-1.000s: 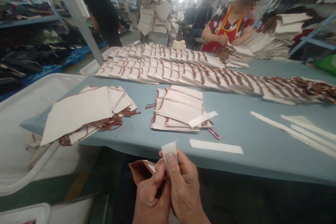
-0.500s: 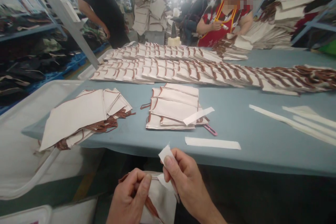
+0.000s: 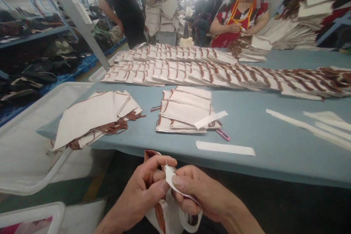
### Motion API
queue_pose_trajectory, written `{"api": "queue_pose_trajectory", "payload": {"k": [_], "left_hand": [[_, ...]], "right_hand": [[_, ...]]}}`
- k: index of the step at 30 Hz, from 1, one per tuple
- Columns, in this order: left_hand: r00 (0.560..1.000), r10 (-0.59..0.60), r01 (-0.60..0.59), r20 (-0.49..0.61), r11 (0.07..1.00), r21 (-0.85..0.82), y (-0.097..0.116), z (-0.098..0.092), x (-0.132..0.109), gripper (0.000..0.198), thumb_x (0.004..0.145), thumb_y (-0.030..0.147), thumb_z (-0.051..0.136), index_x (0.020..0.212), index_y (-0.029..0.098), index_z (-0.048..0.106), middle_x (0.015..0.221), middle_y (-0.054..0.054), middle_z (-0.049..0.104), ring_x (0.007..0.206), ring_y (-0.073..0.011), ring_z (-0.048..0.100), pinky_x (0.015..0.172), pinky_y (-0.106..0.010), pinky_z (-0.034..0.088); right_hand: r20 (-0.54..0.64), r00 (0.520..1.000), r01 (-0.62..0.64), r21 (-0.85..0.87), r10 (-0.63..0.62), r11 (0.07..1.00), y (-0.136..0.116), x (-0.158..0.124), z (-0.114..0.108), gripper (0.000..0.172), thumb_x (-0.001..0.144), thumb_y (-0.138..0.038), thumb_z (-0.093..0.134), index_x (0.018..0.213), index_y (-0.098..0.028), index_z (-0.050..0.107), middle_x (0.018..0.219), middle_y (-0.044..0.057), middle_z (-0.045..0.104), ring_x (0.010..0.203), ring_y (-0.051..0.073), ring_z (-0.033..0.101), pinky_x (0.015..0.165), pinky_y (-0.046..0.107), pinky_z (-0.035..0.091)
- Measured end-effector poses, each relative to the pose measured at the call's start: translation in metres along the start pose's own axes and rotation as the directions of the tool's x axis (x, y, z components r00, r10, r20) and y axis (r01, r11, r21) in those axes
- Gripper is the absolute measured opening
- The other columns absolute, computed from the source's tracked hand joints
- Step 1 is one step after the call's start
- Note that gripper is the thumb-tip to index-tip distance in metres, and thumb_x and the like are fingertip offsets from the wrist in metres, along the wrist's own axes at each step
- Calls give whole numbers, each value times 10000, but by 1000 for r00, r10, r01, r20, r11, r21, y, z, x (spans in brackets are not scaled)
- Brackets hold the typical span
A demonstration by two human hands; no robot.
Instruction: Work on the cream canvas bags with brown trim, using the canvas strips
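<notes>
Below the table's near edge my left hand (image 3: 141, 190) and my right hand (image 3: 199, 193) meet, both closed on one white fabric piece with brown trim (image 3: 167, 215). My left fingers pinch its brown-edged top. My right thumb and fingers pinch a white strip (image 3: 171, 177) against the piece; the strip loops down under my right hand. Just beyond, on the blue table (image 3: 260, 131), lies a small stack of the same white pieces (image 3: 183, 111) with a loose white strip across it.
A fanned pile of white pieces (image 3: 93, 117) lies at the left edge. Long overlapping rows of pieces (image 3: 219, 73) cross the far table. White strips (image 3: 225, 148) and a pink tool (image 3: 223, 135) lie near me. White bins (image 3: 24, 142) stand left. People work at the far side.
My hands have come together and risen slightly. The white strip, held up in my right fingers before, is now folded down against the piece that my left hand grips.
</notes>
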State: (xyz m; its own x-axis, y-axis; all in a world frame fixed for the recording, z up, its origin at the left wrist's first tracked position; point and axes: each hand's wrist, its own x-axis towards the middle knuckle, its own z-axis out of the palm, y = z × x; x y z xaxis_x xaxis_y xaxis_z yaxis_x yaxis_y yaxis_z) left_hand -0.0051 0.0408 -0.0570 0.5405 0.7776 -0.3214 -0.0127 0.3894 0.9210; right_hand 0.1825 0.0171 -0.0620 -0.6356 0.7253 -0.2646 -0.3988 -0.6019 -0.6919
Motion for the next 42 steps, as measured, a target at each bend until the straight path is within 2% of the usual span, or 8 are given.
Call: {"api": "queue_pose_trajectory", "payload": {"k": [6, 13, 20, 26, 31, 36, 38, 42], "left_hand": [[1000, 25, -25, -14, 1000, -11, 2, 10, 4, 469, 803, 570, 797, 764, 155, 582, 631, -10, 636, 528, -92, 518, 522, -168, 387], [976, -88, 64, -201, 991, -120, -5, 7, 8, 547, 709, 628, 843, 790, 159, 572, 571, 58, 522, 476, -62, 419, 476, -150, 323], [974, -62, 44, -218, 995, -84, -3, 7, 4, 542, 749, 653, 797, 792, 164, 569, 569, 64, 513, 478, -60, 386, 474, -154, 325], [883, 53, -93, -465, 994, -62, -20, 6, 6, 596, 883, 776, 558, 740, 201, 497, 477, 87, 437, 427, -74, 333, 423, -163, 286], [865, 133, -114, -484, 991, 69, -22, 6, 4, 630, 919, 774, 503, 666, 198, 471, 502, 61, 445, 455, -86, 354, 444, -189, 300], [820, 294, -124, -491, 929, 349, -10, 2, -14, 690, 921, 796, 460, 571, 201, 453, 522, 28, 443, 490, -112, 390, 484, -224, 353], [818, 302, -118, -490, 921, 371, -9, -3, -21, 687, 932, 787, 448, 564, 206, 443, 529, 19, 453, 502, -123, 409, 499, -232, 376], [841, 224, -89, -493, 955, 282, -15, -14, -26, 700, 909, 822, 430, 564, 213, 404, 521, 24, 422, 505, -127, 402, 514, -233, 391]], "right_hand": [[61, 998, -27, 54, 24, 998, 12, 4, -5, 600, 847, -750, 662, 647, -200, 527, 416, -122, 356, 332, 36, 162, 362, 209, 125], [-255, 884, 160, -623, -392, 766, -3, -6, -6, 558, 953, -716, 540, 929, -172, 665, 815, 16, 649, 709, 148, 537, 630, 246, 411], [-303, 825, 127, -723, -476, 679, 11, 8, 13, 439, 1007, -538, 558, 746, -187, 590, 673, -22, 604, 611, 129, 519, 588, 248, 391], [-433, 562, 100, -810, -705, 577, 38, 13, 9, 385, 1055, -472, 471, 831, -200, 628, 716, 8, 673, 626, 159, 590, 617, 271, 417], [-308, 703, 249, -737, -641, 628, 50, 43, -2, 403, 1083, -475, 386, 902, -203, 622, 836, 25, 685, 787, 182, 617, 747, 281, 444], [-140, 794, 318, -733, -591, 601, 50, 73, -1, 404, 1082, -497, 396, 820, -217, 522, 632, -63, 497, 561, 126, 445, 578, 253, 359], [-103, 784, 344, -749, -613, 566, 46, 74, 2, 420, 1086, -499, 373, 815, -218, 528, 644, -51, 503, 580, 135, 454, 598, 264, 376], [1, 647, 376, -870, -762, 318, 45, 68, 8, 347, 1073, -435, 437, 881, -225, 635, 896, 71, 683, 859, 223, 613, 802, 343, 480]]}}
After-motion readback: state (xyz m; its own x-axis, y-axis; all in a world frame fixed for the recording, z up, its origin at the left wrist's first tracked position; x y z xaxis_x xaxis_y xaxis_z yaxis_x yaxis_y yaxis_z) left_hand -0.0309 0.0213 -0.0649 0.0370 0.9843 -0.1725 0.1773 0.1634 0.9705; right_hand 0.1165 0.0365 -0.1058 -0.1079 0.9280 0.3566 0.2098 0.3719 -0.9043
